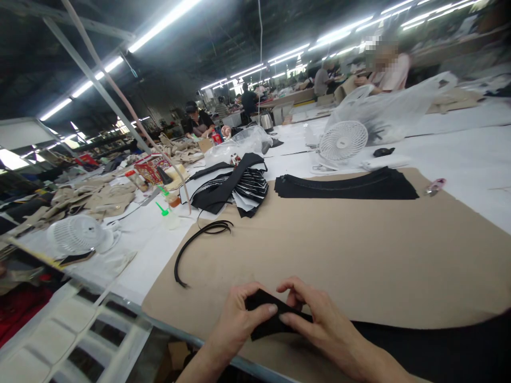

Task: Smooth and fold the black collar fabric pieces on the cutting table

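Near the table's front edge, a black fabric piece point(268, 325) is raised at one end between my two hands. My left hand point(238, 315) pinches that end, thumb on top and fingers behind. Against the same piece, my right hand point(319, 315) presses its thumb close to the left thumb, with its index finger arched above the cloth. Beyond my right wrist, black fabric point(439, 348) spreads to the right edge; whether it joins the held piece is hidden by my arm. Brown paper point(319, 244) lies underneath.
A stack of black cut pieces point(343, 186) lies at the paper's far edge, a fanned black-and-white pile point(231, 186) to its left. Black strips point(181, 255) curl at left. Two white fans point(343, 141), green-tipped bottles point(163, 210) and a plastic bag point(383, 111) stand around. People work behind.
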A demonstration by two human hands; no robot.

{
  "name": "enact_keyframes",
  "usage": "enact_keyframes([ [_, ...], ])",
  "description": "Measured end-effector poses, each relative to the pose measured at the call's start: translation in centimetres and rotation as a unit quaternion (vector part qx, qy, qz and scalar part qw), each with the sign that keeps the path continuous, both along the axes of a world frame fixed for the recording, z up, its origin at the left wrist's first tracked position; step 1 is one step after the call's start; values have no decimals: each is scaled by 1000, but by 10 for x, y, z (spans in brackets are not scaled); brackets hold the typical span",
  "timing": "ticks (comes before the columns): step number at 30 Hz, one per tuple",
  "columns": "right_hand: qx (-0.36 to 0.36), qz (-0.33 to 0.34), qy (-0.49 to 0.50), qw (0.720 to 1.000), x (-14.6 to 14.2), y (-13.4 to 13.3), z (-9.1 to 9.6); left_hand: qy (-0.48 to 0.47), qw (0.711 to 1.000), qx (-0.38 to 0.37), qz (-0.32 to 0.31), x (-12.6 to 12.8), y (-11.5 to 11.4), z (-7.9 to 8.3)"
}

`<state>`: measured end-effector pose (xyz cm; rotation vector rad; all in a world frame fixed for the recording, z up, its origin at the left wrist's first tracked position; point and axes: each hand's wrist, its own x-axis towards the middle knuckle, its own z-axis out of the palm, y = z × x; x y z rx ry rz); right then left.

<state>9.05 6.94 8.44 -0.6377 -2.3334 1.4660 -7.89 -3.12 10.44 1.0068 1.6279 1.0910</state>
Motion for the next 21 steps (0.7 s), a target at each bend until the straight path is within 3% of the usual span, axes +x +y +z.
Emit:
enact_keyframes([
  [6, 13, -8, 8, 1000, -3, 2, -4, -33, 998, -19, 57, 1, -1, -2],
  [12, 129, -15, 32, 991, -5, -2, -6, -56, 996, -31, 69, 4, 2, 4],
  [21, 302, -29, 75, 950, -14, -5, -7, -14, 997, -37, 59, 3, 2, 1],
])
